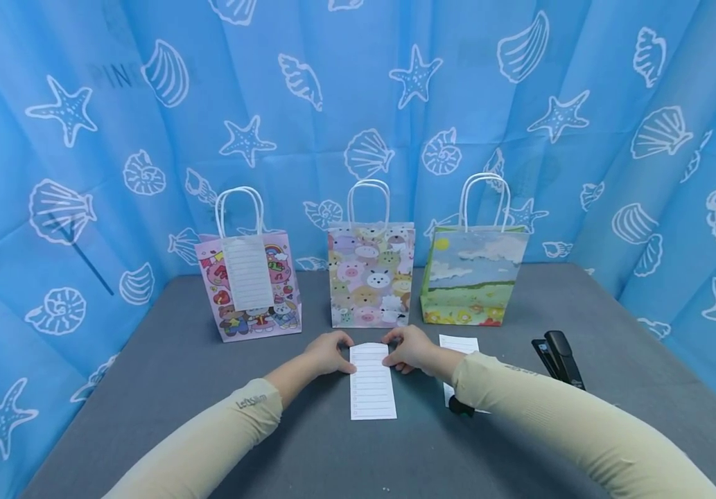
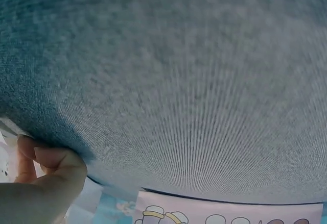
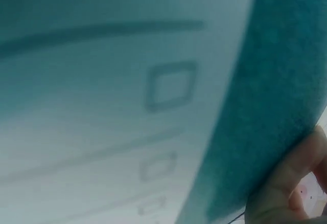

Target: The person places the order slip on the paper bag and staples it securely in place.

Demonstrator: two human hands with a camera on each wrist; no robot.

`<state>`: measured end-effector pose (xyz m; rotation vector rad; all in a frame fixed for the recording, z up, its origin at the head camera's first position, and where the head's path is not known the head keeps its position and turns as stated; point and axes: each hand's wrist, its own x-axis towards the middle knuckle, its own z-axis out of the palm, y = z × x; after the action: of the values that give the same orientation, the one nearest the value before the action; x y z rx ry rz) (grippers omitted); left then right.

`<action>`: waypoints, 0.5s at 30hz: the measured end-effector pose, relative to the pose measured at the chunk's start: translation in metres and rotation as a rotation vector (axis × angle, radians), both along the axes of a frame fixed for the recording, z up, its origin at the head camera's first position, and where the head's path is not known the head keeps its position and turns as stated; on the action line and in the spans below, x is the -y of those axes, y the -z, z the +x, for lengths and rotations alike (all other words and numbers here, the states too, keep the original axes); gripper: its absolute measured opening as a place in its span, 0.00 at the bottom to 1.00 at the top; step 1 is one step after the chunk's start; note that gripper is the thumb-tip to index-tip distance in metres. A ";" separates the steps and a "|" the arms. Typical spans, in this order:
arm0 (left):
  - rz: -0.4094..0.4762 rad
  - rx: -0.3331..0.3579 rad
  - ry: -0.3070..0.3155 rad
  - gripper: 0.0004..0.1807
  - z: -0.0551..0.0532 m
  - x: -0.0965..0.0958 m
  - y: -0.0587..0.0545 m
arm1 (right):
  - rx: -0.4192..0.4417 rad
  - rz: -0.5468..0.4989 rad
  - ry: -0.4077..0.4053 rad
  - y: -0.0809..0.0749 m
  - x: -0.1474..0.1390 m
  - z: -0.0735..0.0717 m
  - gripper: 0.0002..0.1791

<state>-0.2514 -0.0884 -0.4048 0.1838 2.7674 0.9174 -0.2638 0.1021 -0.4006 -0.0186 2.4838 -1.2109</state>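
Observation:
A white lined paper slip (image 1: 373,391) lies on the table in the middle of the head view, its top edge bowed slightly upward. My left hand (image 1: 328,352) pinches its upper left edge between thumb and fingers. At the upper right edge, my right hand (image 1: 412,348) pinches the same slip. Just behind stands a paper bag with animal faces (image 1: 370,277), its white handles up. In the left wrist view the left hand (image 2: 53,173) shows with thumb and fingertip together. A second lined slip (image 1: 457,343) lies under my right forearm, partly hidden; its printed squares fill the right wrist view.
A pink cartoon bag (image 1: 283,312) stands at the left with a lined slip (image 1: 248,274) on its front. A landscape-print bag (image 1: 473,277) stands at the right. Near it lies a black stapler (image 1: 560,357). A blue shell-print curtain (image 1: 333,104) hangs behind the grey table.

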 end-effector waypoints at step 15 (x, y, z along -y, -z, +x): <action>0.278 0.100 -0.169 0.19 -0.002 -0.007 0.004 | 0.054 0.029 -0.021 -0.005 0.002 -0.003 0.18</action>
<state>-0.2534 -0.0813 -0.4084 -0.0530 2.5847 1.3152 -0.2669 0.1003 -0.3956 -0.0039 2.4484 -1.1512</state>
